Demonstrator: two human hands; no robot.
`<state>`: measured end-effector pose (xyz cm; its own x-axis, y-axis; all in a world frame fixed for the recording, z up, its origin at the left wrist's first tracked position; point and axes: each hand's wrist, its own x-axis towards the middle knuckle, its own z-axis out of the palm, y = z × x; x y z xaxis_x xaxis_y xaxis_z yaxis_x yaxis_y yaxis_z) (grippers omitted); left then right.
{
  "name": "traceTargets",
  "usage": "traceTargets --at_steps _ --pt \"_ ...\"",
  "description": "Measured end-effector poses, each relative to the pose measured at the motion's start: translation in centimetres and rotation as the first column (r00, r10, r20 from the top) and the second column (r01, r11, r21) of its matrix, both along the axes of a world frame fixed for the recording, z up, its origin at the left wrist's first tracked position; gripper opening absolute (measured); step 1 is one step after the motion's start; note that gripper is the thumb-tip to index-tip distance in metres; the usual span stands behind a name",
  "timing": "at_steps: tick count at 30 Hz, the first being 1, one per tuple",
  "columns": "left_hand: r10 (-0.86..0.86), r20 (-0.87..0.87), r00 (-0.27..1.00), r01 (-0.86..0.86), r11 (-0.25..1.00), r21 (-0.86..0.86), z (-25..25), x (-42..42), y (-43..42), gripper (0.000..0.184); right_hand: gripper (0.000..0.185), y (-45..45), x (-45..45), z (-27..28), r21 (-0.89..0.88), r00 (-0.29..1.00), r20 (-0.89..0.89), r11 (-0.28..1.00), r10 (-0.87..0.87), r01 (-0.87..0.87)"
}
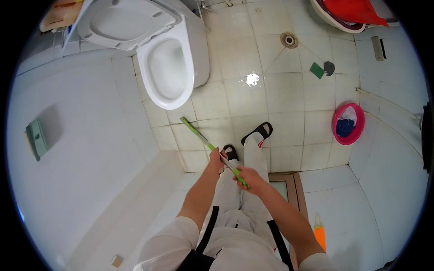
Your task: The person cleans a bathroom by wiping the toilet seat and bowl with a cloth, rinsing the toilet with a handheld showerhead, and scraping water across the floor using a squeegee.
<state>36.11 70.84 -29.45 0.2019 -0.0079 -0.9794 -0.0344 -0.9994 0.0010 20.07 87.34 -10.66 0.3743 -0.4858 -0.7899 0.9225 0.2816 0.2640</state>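
Note:
A long green-and-grey pole (198, 133) slants across in front of my legs, its far end low over the tiles near the toilet. A dark strip shows by that far end; what kind of head it has, I cannot make out. My left hand (217, 157) is closed around the middle of the pole. Farther up, close to the green top end, my right hand (251, 179) grips it too. The white toilet (185, 86) stands just beyond the pole with its lid (122, 22) raised.
A pink basin (335, 118) with cloths sits by the right wall. Near the floor drain (289, 40) lie a green pad (317, 70) and a grey scrubber (329, 68). A larger tub (323, 13) holding red cloth is at the top right. A doorway frame (296, 189) lies behind my feet.

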Motion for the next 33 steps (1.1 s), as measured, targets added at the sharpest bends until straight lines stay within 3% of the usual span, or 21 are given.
traceTargets --at_steps 1,4,10,14,16,17,18,20,21,23,24,25,29,32,33 --pt "0.057 0.097 0.994 -0.059 0.998 0.016 -2.1 -0.5 -0.8 0.031 0.047 -0.3 -1.6 -1.1 -0.001 1.0 -0.026 1.0 -0.005 0.005" --pt "-0.151 -0.028 0.988 0.15 0.988 -0.021 -3.8 -3.8 2.1 0.023 0.045 2.3 -5.0 -0.2 0.051 0.997 -0.065 0.998 -0.042 0.045" --pt "-0.4 -0.258 0.879 0.382 0.916 -0.118 1.6 -16.1 12.0 0.009 0.046 8.7 -9.8 10.8 0.339 0.966 -0.259 0.934 -0.022 0.112" --pt "-0.495 -0.278 0.823 0.449 0.868 -0.215 8.0 -22.1 11.8 0.013 0.056 9.2 -7.9 14.4 0.266 0.926 -0.376 0.954 -0.032 0.14" --pt "-0.558 -0.238 0.795 0.504 0.826 -0.254 8.6 -21.0 11.0 0.014 0.057 8.0 -5.8 15.3 0.234 0.908 -0.419 0.966 -0.002 0.111" --pt "-0.585 -0.206 0.784 0.528 0.804 -0.274 8.3 -20.0 10.2 0.016 0.059 7.8 -5.2 15.2 0.204 0.92 -0.382 0.963 -0.085 0.174" --pt "-0.5 -0.258 0.827 0.432 0.858 -0.277 4.5 -17.2 9.1 0.011 0.059 7.1 -5.3 14.5 0.202 0.934 -0.34 0.961 -0.111 0.188" --pt "-0.478 -0.168 0.862 0.426 0.863 -0.271 3.8 -17.1 4.7 0.005 0.058 5.2 -6.4 11.6 0.201 0.952 -0.256 0.954 -0.166 0.22" --pt "-0.539 -0.02 0.842 0.517 0.818 -0.251 6.5 -19.6 2.4 0.004 0.057 3.8 -6.6 9.6 0.16 0.951 -0.231 0.956 -0.205 0.245" --pt "-0.59 -0.083 0.803 0.561 0.796 -0.225 2.2 -20.3 1.6 0.002 0.055 1.5 -7.5 5.6 0.07 0.945 -0.183 0.955 -0.271 0.288" --pt "-0.612 -0.114 0.783 0.582 0.785 -0.215 0.3 -20.6 1.1 0.002 0.055 2.0 -8.3 5.1 0.11 0.935 -0.228 0.947 -0.27 0.301" --pt "-0.5 -0.184 0.846 0.457 0.859 -0.232 -0.1 -20.9 2.0 0.007 0.056 3.2 -8.9 5.3 0.158 0.929 -0.258 0.937 -0.264 0.31" --pt "-0.536 -0.308 0.786 0.48 0.843 -0.242 3.1 -21.8 4.2 0.007 0.056 4.1 -6.5 8.4 0.211 0.91 -0.385 0.945 -0.152 0.248" --pt "-0.466 -0.366 0.806 0.409 0.884 -0.225 8.5 -24.1 2.7 0.006 0.057 1.4 -5.8 12.3 0.194 0.869 -0.492 0.967 -0.051 0.167" --pt "-0.503 -0.321 0.802 0.436 0.861 -0.26 9.4 -25.0 1.6 0.009 0.055 0.7 -6.2 12.6 0.156 0.859 -0.501 0.966 -0.104 0.207"
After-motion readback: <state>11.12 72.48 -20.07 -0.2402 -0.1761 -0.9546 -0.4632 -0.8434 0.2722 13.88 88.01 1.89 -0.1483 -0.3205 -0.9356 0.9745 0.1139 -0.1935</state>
